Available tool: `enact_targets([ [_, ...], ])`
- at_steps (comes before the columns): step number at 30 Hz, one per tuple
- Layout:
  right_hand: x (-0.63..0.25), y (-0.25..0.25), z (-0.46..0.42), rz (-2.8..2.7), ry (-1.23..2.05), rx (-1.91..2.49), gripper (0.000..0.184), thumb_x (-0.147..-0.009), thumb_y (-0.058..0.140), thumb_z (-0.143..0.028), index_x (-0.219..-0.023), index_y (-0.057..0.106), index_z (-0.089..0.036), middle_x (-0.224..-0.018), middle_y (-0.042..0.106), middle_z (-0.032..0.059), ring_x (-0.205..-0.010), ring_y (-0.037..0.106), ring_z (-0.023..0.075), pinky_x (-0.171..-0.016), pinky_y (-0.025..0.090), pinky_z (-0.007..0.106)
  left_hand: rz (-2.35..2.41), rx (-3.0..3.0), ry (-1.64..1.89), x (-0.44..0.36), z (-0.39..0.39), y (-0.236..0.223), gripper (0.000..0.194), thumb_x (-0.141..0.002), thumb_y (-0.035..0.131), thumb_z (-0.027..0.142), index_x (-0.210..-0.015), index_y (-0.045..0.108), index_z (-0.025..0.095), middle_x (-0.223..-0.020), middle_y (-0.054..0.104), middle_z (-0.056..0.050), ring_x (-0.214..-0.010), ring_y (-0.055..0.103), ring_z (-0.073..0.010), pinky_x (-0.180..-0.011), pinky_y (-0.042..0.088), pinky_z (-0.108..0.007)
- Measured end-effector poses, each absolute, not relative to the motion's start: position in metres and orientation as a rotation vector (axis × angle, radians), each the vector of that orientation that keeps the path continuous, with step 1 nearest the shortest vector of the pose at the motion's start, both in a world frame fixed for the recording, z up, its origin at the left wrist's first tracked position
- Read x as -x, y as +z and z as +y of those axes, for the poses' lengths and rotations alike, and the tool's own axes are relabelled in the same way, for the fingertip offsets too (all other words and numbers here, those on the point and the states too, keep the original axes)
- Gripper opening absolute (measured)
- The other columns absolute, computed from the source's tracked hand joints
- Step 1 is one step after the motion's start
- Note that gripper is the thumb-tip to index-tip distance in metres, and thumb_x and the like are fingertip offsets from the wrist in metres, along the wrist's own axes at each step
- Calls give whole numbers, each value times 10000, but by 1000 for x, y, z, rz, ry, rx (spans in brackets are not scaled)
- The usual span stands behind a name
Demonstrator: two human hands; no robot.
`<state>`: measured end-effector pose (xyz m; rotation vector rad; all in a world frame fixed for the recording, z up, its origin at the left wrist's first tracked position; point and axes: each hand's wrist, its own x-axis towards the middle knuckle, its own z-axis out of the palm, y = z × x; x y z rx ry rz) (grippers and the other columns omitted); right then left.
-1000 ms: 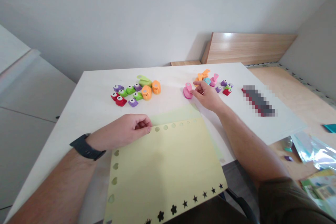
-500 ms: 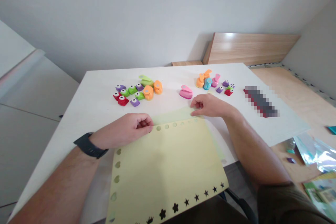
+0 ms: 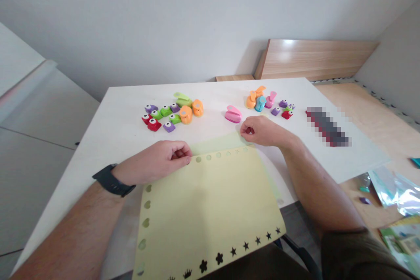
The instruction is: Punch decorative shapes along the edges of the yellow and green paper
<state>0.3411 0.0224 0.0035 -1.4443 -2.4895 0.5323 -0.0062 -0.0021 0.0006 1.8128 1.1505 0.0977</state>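
Note:
A pale yellow sheet of paper [image 3: 210,197] hangs partly over the table's front edge, with holes punched along its sides: circles on top, hearts at left, stars, flowers and crowns below. My left hand [image 3: 169,159], with a dark watch [image 3: 113,180] at the wrist, pinches its upper left edge. Beneath it lies a pale green sheet [image 3: 218,142], showing at the top and right. Over the green sheet's far right corner, my right hand [image 3: 260,131] has its thumb and fingers closed together; what is between them is hidden. Just beyond sits a pink craft punch [image 3: 233,114].
Several green, purple, red and orange craft punches [image 3: 174,118] stand at the back left of the white table [image 3: 98,140]. More punches [image 3: 260,103] stand at the back right. A blurred-out dark object [image 3: 328,127] lies farther right. Plastic bags [image 3: 393,192] lie beyond the right edge.
My right thumb and fingers, apart before, have come together and shifted slightly away from the yellow sheet's top edge. My left hand stays on the sheet.

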Motion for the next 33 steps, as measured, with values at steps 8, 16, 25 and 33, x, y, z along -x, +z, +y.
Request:
enact_targets([
  [8, -382, 5, 39, -2303, -1, 1918, 154, -814, 559, -219, -788, 706, -184, -817, 716, 63, -695, 576, 176, -630, 330, 298, 1151, -1821, 112, 4, -4, 4, 278, -880, 584, 479, -889, 647, 208, -775, 671, 0, -696, 603, -161, -618, 455, -254],
  [16, -391, 1, 41, -2246, -37, 2028, 199, -864, 531, -251, -841, 724, -208, -836, 739, 59, -729, 620, 200, -648, 346, 305, 1156, -1825, 100, 4, -4, 7, 281, -888, 574, 484, -895, 642, 211, -792, 678, -1, -712, 612, -166, -631, 453, -257],
  [25, -371, 1, 37, -2064, 96, 1906, 234, -909, 534, -351, -894, 717, -206, -780, 718, 46, -673, 608, 176, -639, 382, 296, 1157, -1845, 150, 7, -4, 7, 286, -894, 542, 487, -904, 625, 214, -799, 672, -2, -714, 612, -167, -626, 449, -259],
  [33, -355, -4, 33, -1971, 195, 1794, 234, -899, 560, -375, -928, 720, -206, -807, 725, 50, -697, 620, 188, -635, 421, 302, 1201, -1840, 260, 8, -5, 12, 256, -867, 560, 468, -872, 599, 215, -765, 639, 14, -682, 582, -151, -634, 437, -257],
])
